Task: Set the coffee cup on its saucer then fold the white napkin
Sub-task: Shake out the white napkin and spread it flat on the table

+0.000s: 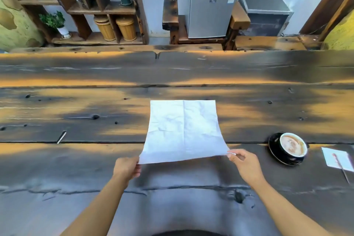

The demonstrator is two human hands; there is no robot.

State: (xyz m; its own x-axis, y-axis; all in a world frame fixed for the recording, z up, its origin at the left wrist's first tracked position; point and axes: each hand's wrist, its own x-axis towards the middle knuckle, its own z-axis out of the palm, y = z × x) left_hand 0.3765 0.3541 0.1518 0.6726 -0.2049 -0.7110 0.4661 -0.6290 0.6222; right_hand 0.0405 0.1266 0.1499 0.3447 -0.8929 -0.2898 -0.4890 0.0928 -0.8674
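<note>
The white napkin (183,130) lies unfolded in the middle of the wooden table, creased into quarters. Its near edge is lifted off the wood. My left hand (128,166) pinches the near left corner and my right hand (244,163) pinches the near right corner. To the right, the black coffee cup (292,144), full of milky coffee, stands on its black saucer (274,150).
The table (76,168) is made of dark, scorched planks. A small card with a pen (339,159) lies at the right edge. A thin white stick (61,137) rests on the left. Shelves with plants and a small fridge stand behind the table.
</note>
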